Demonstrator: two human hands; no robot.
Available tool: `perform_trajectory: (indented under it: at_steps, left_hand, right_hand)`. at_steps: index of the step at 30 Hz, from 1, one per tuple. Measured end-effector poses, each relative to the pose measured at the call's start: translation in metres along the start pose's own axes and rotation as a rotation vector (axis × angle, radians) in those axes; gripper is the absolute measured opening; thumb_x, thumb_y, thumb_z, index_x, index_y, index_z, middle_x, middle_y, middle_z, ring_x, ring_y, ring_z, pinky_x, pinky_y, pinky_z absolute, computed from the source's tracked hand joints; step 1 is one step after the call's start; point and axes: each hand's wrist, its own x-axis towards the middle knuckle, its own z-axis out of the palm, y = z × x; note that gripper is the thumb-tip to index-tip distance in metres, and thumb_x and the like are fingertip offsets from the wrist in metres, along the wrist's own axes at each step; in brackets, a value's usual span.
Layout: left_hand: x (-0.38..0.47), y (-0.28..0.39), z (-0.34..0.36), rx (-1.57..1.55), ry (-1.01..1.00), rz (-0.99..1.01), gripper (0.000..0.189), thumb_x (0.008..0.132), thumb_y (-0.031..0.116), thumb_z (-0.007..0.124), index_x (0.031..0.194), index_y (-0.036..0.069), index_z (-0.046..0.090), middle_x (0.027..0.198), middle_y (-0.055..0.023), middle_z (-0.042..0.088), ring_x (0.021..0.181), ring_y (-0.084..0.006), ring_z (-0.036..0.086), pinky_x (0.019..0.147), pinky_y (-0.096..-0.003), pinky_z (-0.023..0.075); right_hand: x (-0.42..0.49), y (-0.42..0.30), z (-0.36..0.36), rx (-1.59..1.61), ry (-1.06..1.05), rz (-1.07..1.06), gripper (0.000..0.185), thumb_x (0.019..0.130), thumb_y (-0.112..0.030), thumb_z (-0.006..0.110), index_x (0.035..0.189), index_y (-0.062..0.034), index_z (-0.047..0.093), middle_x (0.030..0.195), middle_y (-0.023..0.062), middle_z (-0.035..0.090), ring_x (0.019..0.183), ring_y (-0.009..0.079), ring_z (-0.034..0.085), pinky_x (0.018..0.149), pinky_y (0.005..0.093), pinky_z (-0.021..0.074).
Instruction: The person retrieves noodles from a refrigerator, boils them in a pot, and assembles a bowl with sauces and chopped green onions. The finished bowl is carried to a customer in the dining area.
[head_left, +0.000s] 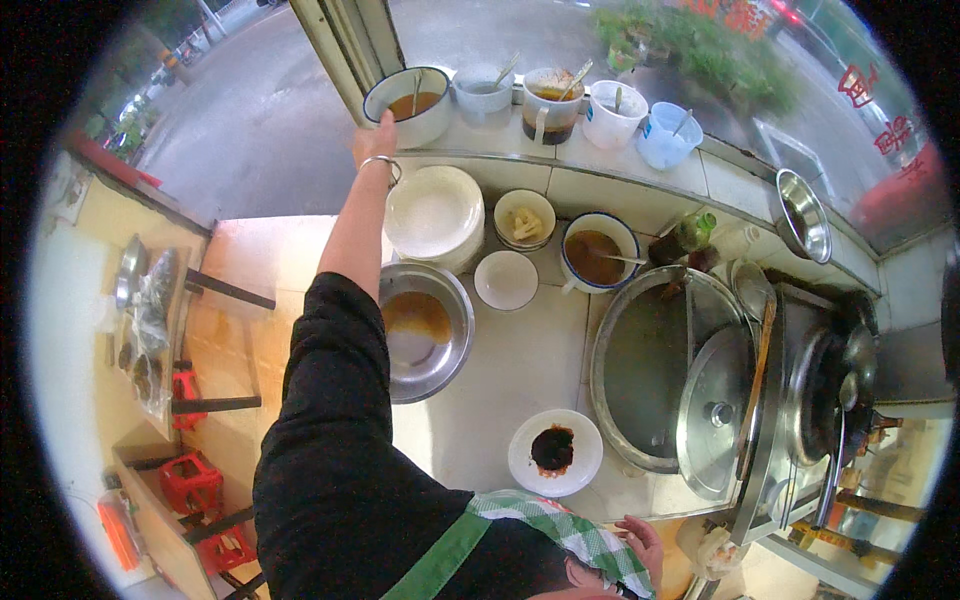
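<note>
My left arm reaches across to the window ledge, where my left hand (375, 142) grips the side of a blue-rimmed white enamel pot (424, 129). Brown liquid and a spoon are in that pot. Just below my wrist stands a stack of white plates (435, 212). Under my forearm sits a steel basin (455, 352) with some brownish liquid in it. My right hand (643, 544) is low by the green checked apron (555, 510), partly hidden, its fingers slightly bent. Near it on the counter rests a white plate (589, 469) with dark sauce.
Along the ledge stand several plastic tubs (613, 124) with spoons. A second enamel pot (574, 281), small bowls (506, 289) and glass bottles (679, 244) occupy the counter. To the right are a large round pot (634, 367), its half-set lid (705, 442) and a wok (814, 397).
</note>
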Motion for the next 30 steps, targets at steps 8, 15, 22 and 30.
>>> perform_trajectory:
  at_steps: [8, 15, 22, 30]
  left_hand:
    - [-0.005, -0.016, -0.031, 0.157, -0.205, -0.054, 0.057, 0.067, 0.044, 0.056, 0.085, -0.009, 0.063, 0.095, -0.0258, 0.062, 0.092, -0.0368, 0.058, 0.082, -0.0388, 0.0426]
    - [-0.151, -0.003, -0.182, -0.033, -0.339, 0.137, 0.041, 0.07, 0.034, 0.064, 0.078, -0.006, 0.067, 0.07, -0.0107, 0.063, 0.065, -0.016, 0.055, 0.063, -0.03, 0.044]
    - [-0.325, -0.03, -0.277, -0.122, -0.558, 0.12, 0.031, 0.078, 0.025, 0.063, 0.07, -0.005, 0.064, 0.057, 0.0036, 0.048, 0.054, -0.0059, 0.039, 0.048, -0.0249, 0.0333]
    - [-0.45, -0.069, -0.329, 0.103, -0.64, 0.123, 0.035, 0.075, 0.036, 0.061, 0.074, 0.002, 0.067, 0.046, -0.0093, 0.051, 0.044, -0.0146, 0.047, 0.046, -0.0314, 0.0379]
  right_hand:
    - [0.025, -0.033, 0.02, -0.144, -0.003, -0.1, 0.026, 0.087, -0.01, 0.054, 0.109, 0.0015, 0.057, 0.095, 0.0122, 0.064, 0.083, 0.0161, 0.061, 0.072, 0.0281, 0.049]
    - [0.101, -0.174, 0.073, -0.554, -0.197, -0.722, 0.019, 0.088, -0.01, 0.053, 0.102, -0.0018, 0.063, 0.077, 0.003, 0.062, 0.064, 0.0086, 0.054, 0.056, 0.0226, 0.044]
    - [0.107, -0.246, 0.173, -1.115, -0.244, -1.608, 0.016, 0.077, -0.008, 0.06, 0.092, -0.0031, 0.062, 0.079, 0.0095, 0.052, 0.074, 0.0217, 0.056, 0.061, 0.0326, 0.0461]
    - [0.077, -0.173, 0.144, -1.388, -0.337, -1.576, 0.009, 0.07, -0.006, 0.057, 0.077, -0.0005, 0.057, 0.088, 0.0102, 0.048, 0.086, 0.0241, 0.052, 0.069, 0.0342, 0.0474]
